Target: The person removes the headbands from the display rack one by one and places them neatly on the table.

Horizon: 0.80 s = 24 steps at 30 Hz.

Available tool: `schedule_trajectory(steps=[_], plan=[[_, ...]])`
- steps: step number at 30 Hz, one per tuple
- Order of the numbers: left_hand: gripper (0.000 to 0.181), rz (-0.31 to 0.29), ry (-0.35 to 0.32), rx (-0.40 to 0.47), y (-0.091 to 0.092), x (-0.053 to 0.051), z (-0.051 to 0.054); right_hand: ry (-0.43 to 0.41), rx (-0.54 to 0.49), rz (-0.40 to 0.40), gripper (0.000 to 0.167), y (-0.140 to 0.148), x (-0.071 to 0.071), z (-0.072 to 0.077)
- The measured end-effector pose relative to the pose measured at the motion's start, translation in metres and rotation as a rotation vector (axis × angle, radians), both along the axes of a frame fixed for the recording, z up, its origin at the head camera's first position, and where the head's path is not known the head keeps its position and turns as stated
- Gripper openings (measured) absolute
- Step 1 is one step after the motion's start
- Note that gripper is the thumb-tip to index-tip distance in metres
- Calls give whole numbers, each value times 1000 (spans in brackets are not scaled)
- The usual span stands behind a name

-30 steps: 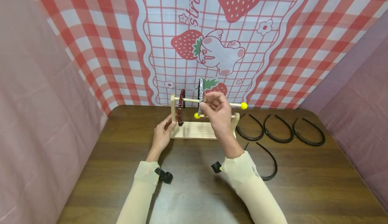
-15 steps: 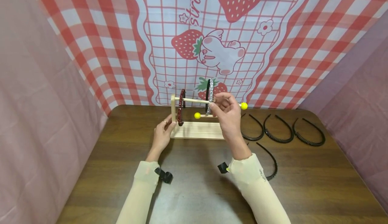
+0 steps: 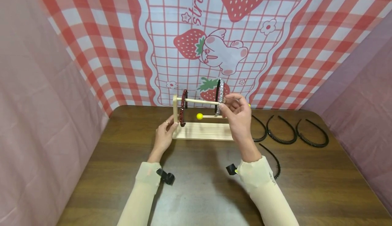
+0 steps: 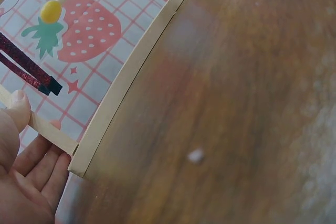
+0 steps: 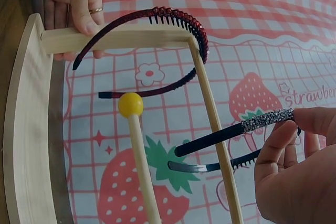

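Note:
A wooden headband stand (image 3: 202, 131) stands on the table, with two rods that end in yellow balls. My left hand (image 3: 163, 137) holds its left upright (image 4: 51, 131), thumb on one side and fingers on the other. Around the upper rod (image 3: 199, 101), near the left upright, hangs a red beaded headband (image 3: 182, 112). My right hand (image 3: 239, 117) pinches a silver glitter headband (image 5: 268, 120) between thumb and fingers. The silver band's two ends pass either side of the upper rod in the right wrist view. The stand's right end is hidden behind my right hand.
Several black toothed headbands (image 3: 281, 141) lie on the table to the right, one of them (image 3: 278, 161) nearer and partly behind my right sleeve. A strawberry-print checked cloth (image 3: 165, 49) hangs behind the table (image 3: 190, 192). Pink curtains (image 3: 46, 117) flank the sides.
My right hand has moved to the right along the upper rod, carrying the silver headband away from the red one. My left hand and the stand have stayed in place.

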<state>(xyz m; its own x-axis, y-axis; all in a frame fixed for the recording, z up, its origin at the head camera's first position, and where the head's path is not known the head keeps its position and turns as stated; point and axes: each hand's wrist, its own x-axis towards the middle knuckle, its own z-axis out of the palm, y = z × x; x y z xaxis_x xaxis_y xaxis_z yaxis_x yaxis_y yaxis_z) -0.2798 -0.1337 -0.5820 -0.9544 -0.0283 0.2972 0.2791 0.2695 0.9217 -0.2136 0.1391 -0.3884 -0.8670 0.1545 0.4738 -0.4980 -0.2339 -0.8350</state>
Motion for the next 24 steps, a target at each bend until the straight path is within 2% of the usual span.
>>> schedule_trajectory(steps=[5, 8, 11, 13, 15, 18, 20, 21, 24], plan=[[40, 16, 7, -18, 1, 5, 6, 28, -9, -6, 38, 7, 0, 0], [41, 7, 20, 7, 3, 8, 11, 38, -18, -14, 38, 11, 1, 1], [40, 0, 11, 34, 8, 19, 30, 35, -18, -26, 38, 16, 2, 3], [40, -1, -18, 48, 11, 27, 44, 30, -20, -35, 37, 18, 3, 4], [39, -1, -38, 46, 10, 22, 37, 30, -21, -42, 36, 21, 3, 5], [41, -11, -54, 56, 3, 4, 9, 36, -26, -56, 34, 25, 4, 5], [42, -14, -33, 42, -1, -6, -8, 39, -33, -65, 35, 28, 3, 6], [41, -13, -34, 38, -1, -6, -9, 39, -37, -68, 35, 29, 3, 6], [40, 14, 1, -1, 2, 4, 4, 36, -55, -73, 37, 33, 3, 7]])
